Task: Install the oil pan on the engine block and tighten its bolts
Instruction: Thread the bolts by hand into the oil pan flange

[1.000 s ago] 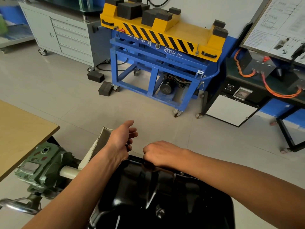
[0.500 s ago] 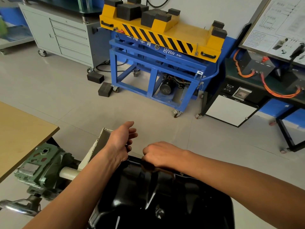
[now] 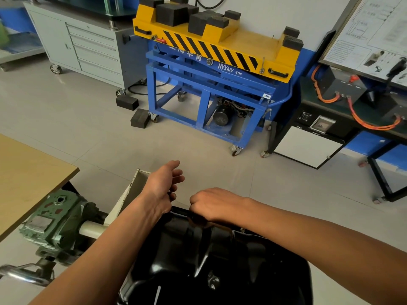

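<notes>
No visible change over the last second: both hands stay at the far rim of the black oil pan, lower centre. Right hand fisted on the rim, contents hidden. Left hand half-curled, hold unclear. Probably still finger-starting a bolt.

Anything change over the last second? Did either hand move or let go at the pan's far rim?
Nothing visibly changed. The left hand is at the far rim of the oil pan with loosely curled fingers, and the right hand sits knuckles-up at that rim, both in the same spots as before. What either hand holds, if anything, is hidden. The pan has not shifted.
</notes>
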